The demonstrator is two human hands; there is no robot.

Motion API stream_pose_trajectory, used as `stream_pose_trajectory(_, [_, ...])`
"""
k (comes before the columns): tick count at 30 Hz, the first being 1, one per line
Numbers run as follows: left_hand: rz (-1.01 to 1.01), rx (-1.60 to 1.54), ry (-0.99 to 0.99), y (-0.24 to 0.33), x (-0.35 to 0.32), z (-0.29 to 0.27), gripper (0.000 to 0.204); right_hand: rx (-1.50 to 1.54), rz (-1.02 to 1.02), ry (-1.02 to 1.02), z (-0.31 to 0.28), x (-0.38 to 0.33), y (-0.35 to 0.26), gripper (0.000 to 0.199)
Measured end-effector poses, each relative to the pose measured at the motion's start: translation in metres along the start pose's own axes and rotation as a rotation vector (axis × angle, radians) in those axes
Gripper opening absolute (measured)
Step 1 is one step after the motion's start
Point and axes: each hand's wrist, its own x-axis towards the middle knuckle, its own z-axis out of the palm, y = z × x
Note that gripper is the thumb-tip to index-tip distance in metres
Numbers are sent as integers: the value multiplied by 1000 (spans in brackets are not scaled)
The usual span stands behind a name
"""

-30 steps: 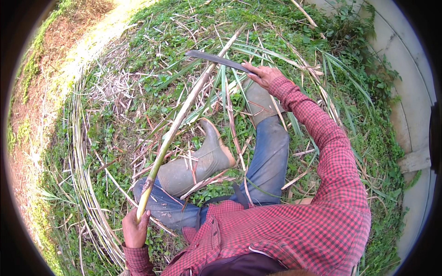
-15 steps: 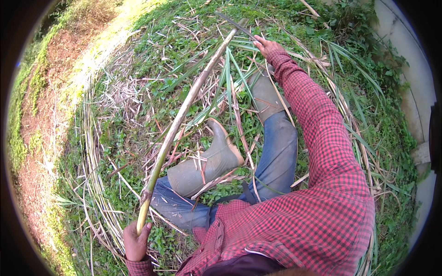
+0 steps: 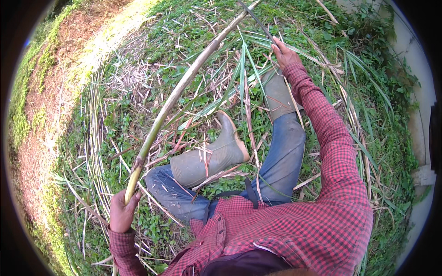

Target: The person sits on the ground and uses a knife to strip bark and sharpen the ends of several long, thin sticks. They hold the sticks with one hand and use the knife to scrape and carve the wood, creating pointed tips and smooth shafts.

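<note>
My left hand (image 3: 123, 212) is closed around the near, pale-yellow end of a long cane stalk (image 3: 177, 93). The stalk slants up and to the right across the view, brown-grey for most of its length, greener near a dark joint close to my hand. At the far right, my right hand (image 3: 286, 57) is wrapped round a long, thin, dark-bladed knife (image 3: 258, 21), its handle hidden in the fingers. The blade crosses the stalk near its far end at the top edge; whether they touch I cannot tell.
My legs in blue trousers and rubber boots (image 3: 209, 158) are folded on the grass between my arms. Dry leaf strips and green blades (image 3: 242, 69) litter the ground. A row of thin canes (image 3: 94, 133) lies at left. A pale wall (image 3: 416, 119) stands at right.
My left hand has moved forward and slightly left with the stalk, whose far end now reaches the top edge. My right hand and knife appear farther right, the blade pointing more steeply away.
</note>
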Motion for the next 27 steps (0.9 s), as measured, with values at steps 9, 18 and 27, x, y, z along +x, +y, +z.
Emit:
stream_pose_trajectory(9, [86,-53,-136,-2,40,1,31,-129,290,-148,1,6,-23,45])
stream_pose_trajectory(18, [184,213,63,-59,156,93,39,692,509,-307,-5,-76,-31,47])
stream_pose_trajectory(27, [9,327,-81,-41,226,222,46,944,519,-652,-13,-165,-120,45])
